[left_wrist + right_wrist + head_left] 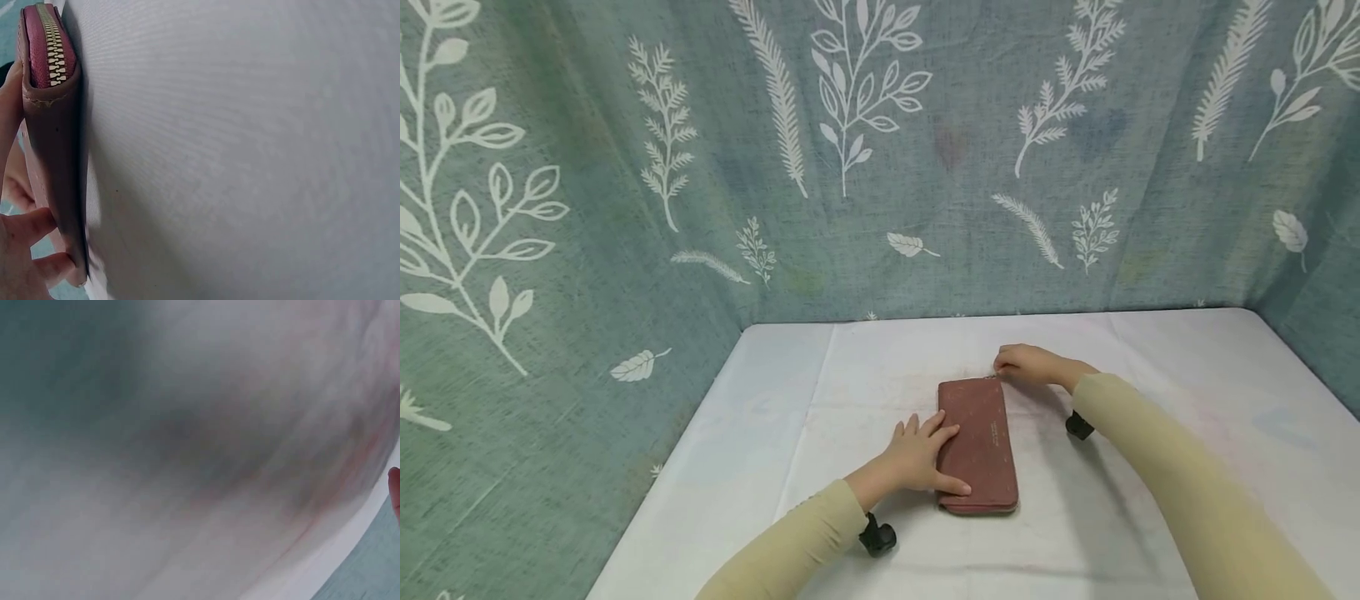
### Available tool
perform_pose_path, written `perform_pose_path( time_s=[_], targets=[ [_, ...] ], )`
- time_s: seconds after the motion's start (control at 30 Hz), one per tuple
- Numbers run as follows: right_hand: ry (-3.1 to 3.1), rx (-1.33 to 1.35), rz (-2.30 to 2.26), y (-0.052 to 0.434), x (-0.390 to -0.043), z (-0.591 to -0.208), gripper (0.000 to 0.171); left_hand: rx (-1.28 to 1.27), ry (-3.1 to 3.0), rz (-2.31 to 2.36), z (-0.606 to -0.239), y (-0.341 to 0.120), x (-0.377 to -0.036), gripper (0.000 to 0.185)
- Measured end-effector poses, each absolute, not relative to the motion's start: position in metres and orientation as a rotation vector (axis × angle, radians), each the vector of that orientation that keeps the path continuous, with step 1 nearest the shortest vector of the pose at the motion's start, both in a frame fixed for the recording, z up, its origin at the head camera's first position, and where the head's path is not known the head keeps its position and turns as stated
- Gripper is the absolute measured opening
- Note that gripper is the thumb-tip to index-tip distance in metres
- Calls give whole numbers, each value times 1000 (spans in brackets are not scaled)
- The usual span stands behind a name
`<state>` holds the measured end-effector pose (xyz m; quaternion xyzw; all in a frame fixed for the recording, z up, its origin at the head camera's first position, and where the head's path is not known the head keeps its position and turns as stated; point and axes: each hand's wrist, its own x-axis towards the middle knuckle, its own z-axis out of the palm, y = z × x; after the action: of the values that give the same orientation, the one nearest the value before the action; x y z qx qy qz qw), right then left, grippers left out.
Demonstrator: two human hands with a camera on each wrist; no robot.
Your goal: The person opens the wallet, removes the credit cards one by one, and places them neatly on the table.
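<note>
A reddish-brown zip-around wallet (981, 442) lies flat on the white-covered table. My left hand (917, 458) rests on its left side with the fingers spread over the cover. In the left wrist view, gold zipper teeth (55, 56) run along the wallet's near end, and left fingers (39, 225) touch its edge. At the far right corner, my right hand (1033, 365), fingers curled, pinches the zipper pull (992, 377), which is mostly hidden by the fingertips. The right wrist view is blurred; only a fingertip (394, 487) shows at its right edge.
A white cloth covers the table (865, 375), whose far edge meets a green-grey curtain (955, 208) with white leaf prints. The curtain also hangs along the left and right sides. Small dark wrist cameras sit under the left wrist (877, 537) and right wrist (1079, 426).
</note>
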<state>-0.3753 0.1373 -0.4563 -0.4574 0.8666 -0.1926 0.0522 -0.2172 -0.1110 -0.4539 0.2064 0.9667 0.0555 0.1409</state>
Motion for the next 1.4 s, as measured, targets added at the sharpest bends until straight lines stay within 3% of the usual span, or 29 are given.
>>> perform_pose_path(
  time_s=[0.7, 1.4],
  targets=[
    [2636, -1434, -623, 164, -352, -457, 10, 602, 2793, 185, -457, -108, -222, 93],
    [2639, -1671, -629, 165, -278, -464, 5, 681, 2813, 271, -454, -118, -224, 85]
  ],
)
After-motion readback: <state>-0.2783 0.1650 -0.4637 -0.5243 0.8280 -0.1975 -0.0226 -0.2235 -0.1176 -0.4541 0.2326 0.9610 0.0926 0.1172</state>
